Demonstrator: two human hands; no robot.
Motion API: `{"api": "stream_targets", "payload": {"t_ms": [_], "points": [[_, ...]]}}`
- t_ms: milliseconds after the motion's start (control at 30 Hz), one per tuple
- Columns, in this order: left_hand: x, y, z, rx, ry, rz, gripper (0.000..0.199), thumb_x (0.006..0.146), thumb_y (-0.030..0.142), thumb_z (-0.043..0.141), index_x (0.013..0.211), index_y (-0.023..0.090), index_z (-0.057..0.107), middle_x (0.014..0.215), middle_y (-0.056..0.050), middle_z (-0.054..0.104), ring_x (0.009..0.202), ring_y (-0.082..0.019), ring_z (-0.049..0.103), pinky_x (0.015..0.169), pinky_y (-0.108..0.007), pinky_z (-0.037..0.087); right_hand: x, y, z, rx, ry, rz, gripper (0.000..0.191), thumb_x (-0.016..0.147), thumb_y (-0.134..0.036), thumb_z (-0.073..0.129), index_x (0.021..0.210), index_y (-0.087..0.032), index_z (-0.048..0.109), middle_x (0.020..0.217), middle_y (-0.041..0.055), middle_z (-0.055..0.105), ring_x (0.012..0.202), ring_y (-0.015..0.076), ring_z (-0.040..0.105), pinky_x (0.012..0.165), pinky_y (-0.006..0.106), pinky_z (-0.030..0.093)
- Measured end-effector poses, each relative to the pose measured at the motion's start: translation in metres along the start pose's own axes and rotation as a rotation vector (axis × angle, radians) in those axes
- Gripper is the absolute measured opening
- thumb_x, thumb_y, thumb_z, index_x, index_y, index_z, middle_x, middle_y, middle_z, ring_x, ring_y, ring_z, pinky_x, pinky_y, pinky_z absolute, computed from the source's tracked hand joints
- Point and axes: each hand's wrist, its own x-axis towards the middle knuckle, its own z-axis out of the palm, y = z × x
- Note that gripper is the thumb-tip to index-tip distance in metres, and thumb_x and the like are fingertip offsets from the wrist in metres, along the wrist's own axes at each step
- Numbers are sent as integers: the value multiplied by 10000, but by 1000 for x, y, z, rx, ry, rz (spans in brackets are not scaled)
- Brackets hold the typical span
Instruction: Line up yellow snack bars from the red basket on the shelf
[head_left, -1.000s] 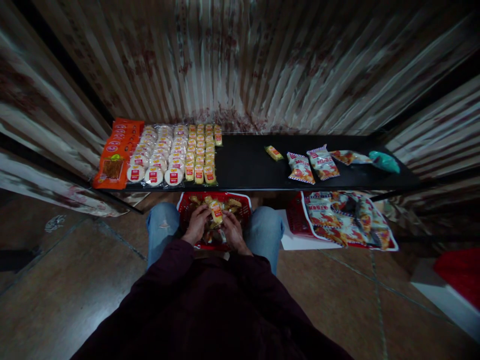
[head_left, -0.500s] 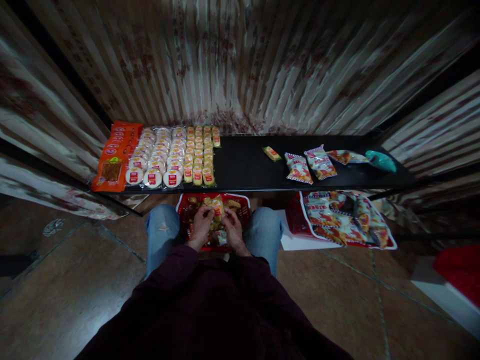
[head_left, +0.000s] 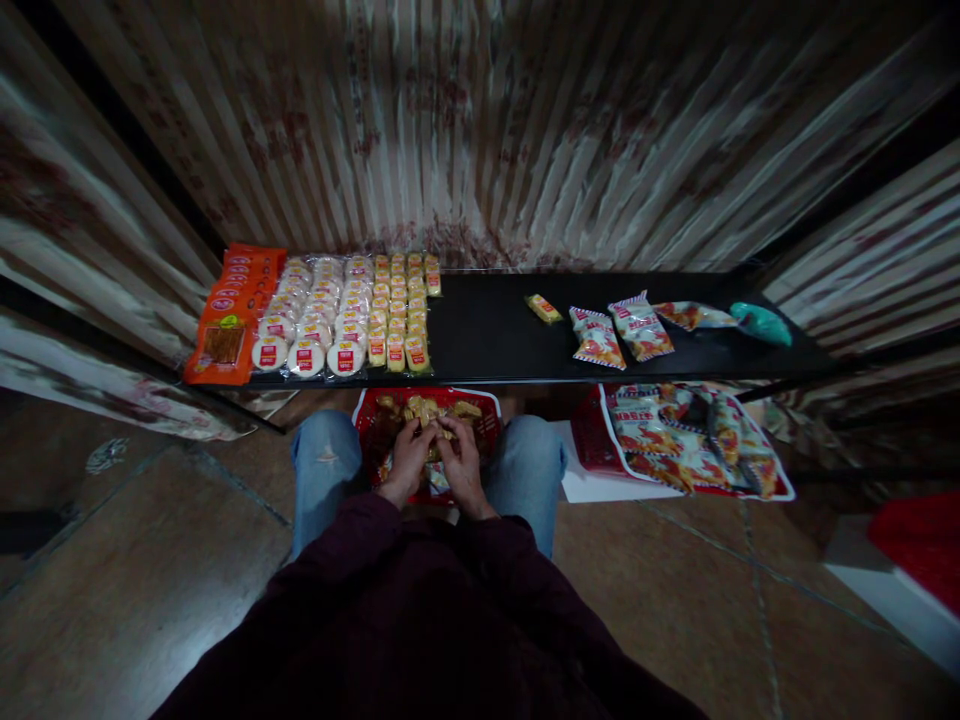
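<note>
My left hand and my right hand are close together over a red basket between my knees, their fingers closed around a small yellow-wrapped snack that they mostly cover. Several more yellow packs lie in this basket. On the black shelf in front, rows of small yellow packs stand beside rows of round white packaged cakes. An orange bag lies at the shelf's left end. One loose yellow pack rests right of the middle.
Two snack bags, another bag and a green packet lie on the shelf's right part. Below, a second red basket holds several snack bags. Striped curtains hang behind. A red object is at the far right.
The yellow pack, upright and clearly visible between my fingers before, is now mostly covered by them. Both hands have drawn closer together.
</note>
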Motion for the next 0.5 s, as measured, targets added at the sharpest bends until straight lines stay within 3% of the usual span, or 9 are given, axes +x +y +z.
{"api": "stream_targets", "payload": {"t_ms": [167, 333, 500], "points": [[1, 4, 2, -102, 2, -44, 272, 667, 298, 714, 899, 160, 685, 994, -74, 693, 989, -204, 612, 917, -314, 429, 0, -1, 0, 12, -8, 25, 246, 793, -277, 531, 1006, -210, 633, 1098, 66, 628, 1065, 208, 567, 975, 387, 436], [4, 4, 3, -228, 121, -164, 257, 714, 188, 696, 967, 184, 650, 1092, -67, 677, 1083, -177, 594, 981, -310, 412, -1, -2, 0, 39, 2, 90, 293, 789, -257, 517, 1063, -206, 606, 1069, 57, 637, 952, 185, 597, 872, 336, 487], [7, 3, 5, -325, 191, -226, 203, 766, 116, 649, 956, 185, 629, 1021, -53, 694, 1031, -144, 619, 978, -286, 424, 0, 0, 1, 39, 2, 71, 263, 779, -252, 521, 1020, -210, 615, 1082, 62, 634, 977, 196, 591, 823, 326, 504]]}}
